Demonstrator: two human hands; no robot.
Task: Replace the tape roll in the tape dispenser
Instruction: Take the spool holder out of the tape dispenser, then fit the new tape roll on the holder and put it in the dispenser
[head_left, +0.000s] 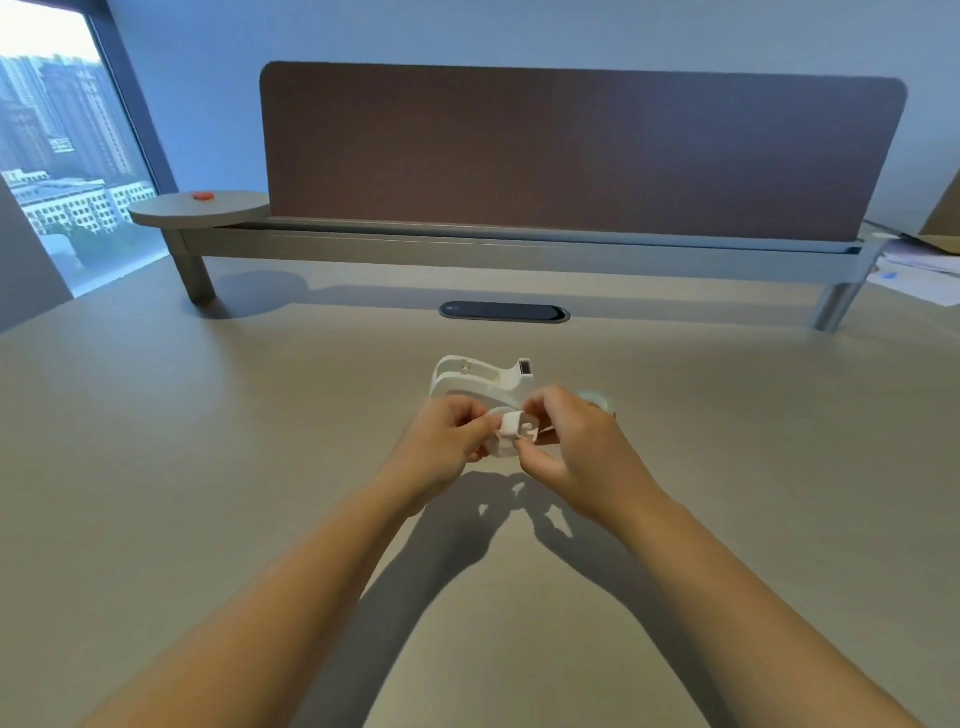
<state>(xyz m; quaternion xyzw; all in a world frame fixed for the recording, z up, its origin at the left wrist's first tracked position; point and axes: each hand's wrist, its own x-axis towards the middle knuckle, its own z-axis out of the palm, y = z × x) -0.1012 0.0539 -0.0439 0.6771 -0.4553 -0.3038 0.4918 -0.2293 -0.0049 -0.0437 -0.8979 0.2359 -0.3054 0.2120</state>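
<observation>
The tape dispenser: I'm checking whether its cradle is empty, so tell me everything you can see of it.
The tape dispenser is white, plastic-looking, with a rounded body and a raised neck ending in a dark cutter at its right. It stands upright on the beige desk, just beyond both hands, which partly cover its lower front edge. Its open top shows no roll, though the hollow is only partly visible. Whether the hands touch it cannot be told.

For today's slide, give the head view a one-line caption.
Both hands, left and right, work a small white spool before the white tape dispenser.
</observation>
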